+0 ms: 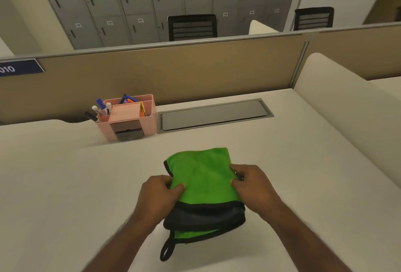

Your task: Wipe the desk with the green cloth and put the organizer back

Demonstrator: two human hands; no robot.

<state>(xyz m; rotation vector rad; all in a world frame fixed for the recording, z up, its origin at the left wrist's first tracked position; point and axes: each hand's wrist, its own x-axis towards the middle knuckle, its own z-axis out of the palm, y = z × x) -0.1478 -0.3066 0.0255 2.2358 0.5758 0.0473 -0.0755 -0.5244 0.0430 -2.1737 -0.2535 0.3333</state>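
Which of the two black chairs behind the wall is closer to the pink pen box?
The left black chair, in front of the grey lockers. It stands nearer the pink organizer than the far-right chair.

Grey numbered lockers [134, 0] (small labels) stand behind the tan partition [173, 71], with two black chairs [192, 27].

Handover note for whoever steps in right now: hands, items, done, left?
Left hand pinches the left edge of the folded green cloth; right hand pinches its right edge.
The cloth lies on the desk, front centre.
The pink organizer stands at the back left by the partition, pens inside.
Done: cannot tell whether any wiping has happened.
Left: wipe the desk, then check the organizer's spot.
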